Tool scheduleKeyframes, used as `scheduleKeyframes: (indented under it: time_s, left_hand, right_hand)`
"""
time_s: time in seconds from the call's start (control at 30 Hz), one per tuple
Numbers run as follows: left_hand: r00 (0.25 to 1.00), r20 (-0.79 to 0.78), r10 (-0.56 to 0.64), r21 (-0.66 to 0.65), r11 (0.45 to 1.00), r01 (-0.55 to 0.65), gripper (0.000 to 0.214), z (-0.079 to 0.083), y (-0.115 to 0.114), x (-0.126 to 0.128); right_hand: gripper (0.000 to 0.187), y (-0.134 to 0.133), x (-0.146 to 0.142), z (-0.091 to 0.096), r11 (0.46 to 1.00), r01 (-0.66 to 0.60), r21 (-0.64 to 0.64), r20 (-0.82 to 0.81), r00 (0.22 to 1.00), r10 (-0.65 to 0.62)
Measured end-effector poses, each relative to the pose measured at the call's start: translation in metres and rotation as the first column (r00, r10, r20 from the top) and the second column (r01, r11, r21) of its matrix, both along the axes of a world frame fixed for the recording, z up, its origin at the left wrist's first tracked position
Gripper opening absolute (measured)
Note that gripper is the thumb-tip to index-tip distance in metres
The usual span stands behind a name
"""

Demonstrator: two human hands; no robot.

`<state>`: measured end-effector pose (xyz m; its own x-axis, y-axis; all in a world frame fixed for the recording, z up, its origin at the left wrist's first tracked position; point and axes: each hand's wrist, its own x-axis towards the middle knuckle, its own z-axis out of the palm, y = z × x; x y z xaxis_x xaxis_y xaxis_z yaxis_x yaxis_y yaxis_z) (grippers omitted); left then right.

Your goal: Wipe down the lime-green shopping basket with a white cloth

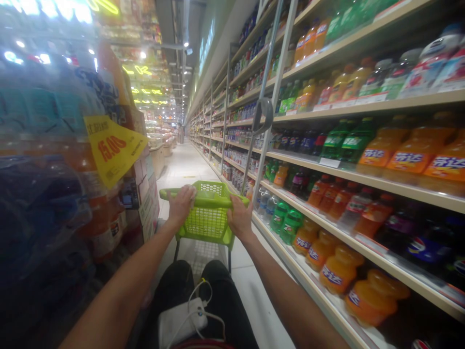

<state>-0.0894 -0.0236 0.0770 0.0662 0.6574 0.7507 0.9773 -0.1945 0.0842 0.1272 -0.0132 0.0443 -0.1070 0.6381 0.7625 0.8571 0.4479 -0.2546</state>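
A small lime-green shopping cart (208,220) stands in front of me in a supermarket aisle. My left hand (180,203) is wrapped round the left part of its green handle bar. My right hand (240,216) grips the right part of the same bar. The basket looks empty through its mesh. Both forearms stretch forward from the bottom of the view. A white power bank (181,321) with a white cable hangs at my waist.
Long shelves (363,177) of orange, green and dark soda bottles run along the right. A stacked display of wrapped bottles (54,194) with a yellow price sign (113,149) stands close on the left. The pale tiled aisle (189,162) runs ahead.
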Motion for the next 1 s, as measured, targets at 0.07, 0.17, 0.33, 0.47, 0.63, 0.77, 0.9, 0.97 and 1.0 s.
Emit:
scheduleKeyframes:
  time_s: [0.07, 0.17, 0.33, 0.47, 0.63, 0.77, 0.9, 0.97, 1.0]
  left_hand:
    - [0.998, -0.032, -0.059, -0.015, 0.998, 0.058, 0.034, 0.000, -0.002, 0.021]
    - [0.976, -0.104, -0.191, -0.041, 0.981, 0.187, 0.033, 0.001, -0.005, 0.050]
    - [0.984, -0.056, -0.169, -0.034, 0.985, 0.167, 0.034, 0.003, 0.000, 0.040]
    - [0.997, 0.050, -0.062, -0.034, 0.997, 0.064, 0.037, 0.005, 0.006, 0.032]
    - [0.983, 0.012, -0.182, -0.148, 0.972, 0.181, 0.043, 0.002, 0.009, 0.067]
    - [0.995, 0.099, 0.016, -0.198, 0.980, 0.004, 0.059, 0.002, 0.009, 0.054]
    - [0.999, -0.053, 0.003, -0.353, 0.935, -0.022, 0.070, 0.006, 0.005, 0.019]
    - [0.994, -0.107, -0.006, -0.359, 0.933, -0.033, 0.070, 0.008, 0.003, 0.010]
    - [0.992, -0.123, -0.007, -0.356, 0.934, -0.038, 0.071, 0.008, 0.002, 0.008]
  right_hand:
    - [0.051, -0.001, -0.001, 0.000, 1.000, 0.002, 0.003, 0.001, 1.000, -0.002]
    - [0.050, -0.002, 0.000, -0.001, 1.000, 0.003, 0.005, 0.006, 1.000, -0.003]
    - [0.052, -0.003, 0.004, 0.000, 1.000, 0.001, 0.015, 0.012, 1.000, -0.001]
    - [0.052, 0.000, -0.002, 0.008, 0.999, -0.020, 0.039, -0.030, 0.999, 0.021]
    - [0.048, 0.005, -0.032, 0.033, 0.987, -0.157, 0.024, 0.024, 0.987, 0.157]
    - [0.041, 0.008, -0.051, 0.041, 0.973, -0.197, -0.116, 0.066, 0.976, 0.206]
    - [0.040, 0.008, -0.064, 0.037, 0.982, -0.141, -0.122, 0.085, 0.985, 0.152]
    - [0.043, 0.008, -0.071, 0.033, 0.988, -0.114, -0.106, 0.087, 0.989, 0.123]
    - [0.043, 0.009, -0.075, 0.031, 0.990, -0.105, -0.092, 0.093, 0.989, 0.113]
